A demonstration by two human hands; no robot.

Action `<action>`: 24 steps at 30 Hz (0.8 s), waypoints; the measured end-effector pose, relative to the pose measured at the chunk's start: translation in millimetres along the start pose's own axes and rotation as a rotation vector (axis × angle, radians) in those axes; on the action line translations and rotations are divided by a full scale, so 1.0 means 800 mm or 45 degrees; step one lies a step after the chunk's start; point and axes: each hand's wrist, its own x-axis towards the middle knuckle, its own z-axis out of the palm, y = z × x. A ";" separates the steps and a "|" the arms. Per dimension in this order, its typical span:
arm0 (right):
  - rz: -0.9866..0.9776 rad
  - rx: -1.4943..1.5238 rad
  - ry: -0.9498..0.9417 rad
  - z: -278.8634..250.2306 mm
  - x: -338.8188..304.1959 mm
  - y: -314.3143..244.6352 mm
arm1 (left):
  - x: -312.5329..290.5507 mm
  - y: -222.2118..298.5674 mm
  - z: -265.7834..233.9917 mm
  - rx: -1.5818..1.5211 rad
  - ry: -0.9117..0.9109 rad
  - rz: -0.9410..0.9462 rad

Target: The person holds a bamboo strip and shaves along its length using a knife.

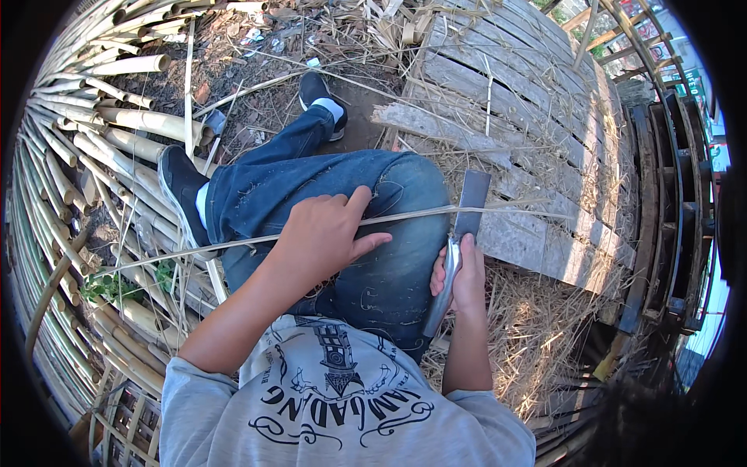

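Note:
A long thin bamboo strip (416, 213) runs across my jeans-covered thighs from far left to right. My left hand (327, 227) is closed around it over my leg, with the thumb and index finger stretched apart. My right hand (462, 276) grips the handle of a knife beside my right knee. The knife has a broad, square-ended blade (475, 189) pointing away from me and a silvery handle. Its blade meets the strip just past the knee; whether it bites into the strip, I cannot tell.
Piles of cut bamboo poles (148, 121) fill the left side. A weathered wooden plank platform (537, 117) with straw-like shavings lies to the right. More shavings (513, 342) heap by my right forearm. Dark wooden racks (665, 210) stand at the far right, and loose strips cross the dirt ahead.

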 end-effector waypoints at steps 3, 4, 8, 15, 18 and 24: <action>-0.031 -0.029 0.045 0.008 -0.003 0.000 | -0.051 -0.023 -0.035 0.178 0.086 -0.176; -0.043 -0.032 0.052 0.008 -0.002 0.002 | -0.070 -0.033 -0.043 0.232 0.119 -0.249; -0.066 -0.026 0.050 0.002 -0.003 0.005 | -0.138 -0.095 -0.049 0.256 0.033 -0.445; -0.065 -0.002 0.002 -0.001 -0.002 0.002 | -0.174 -0.175 -0.022 0.036 -0.142 -0.391; -0.064 -0.286 -0.006 -0.004 0.001 -0.002 | -0.187 -0.200 0.002 0.105 0.078 -0.357; 0.160 0.004 -0.212 -0.030 0.005 -0.007 | -0.191 -0.201 0.008 0.123 0.203 -0.283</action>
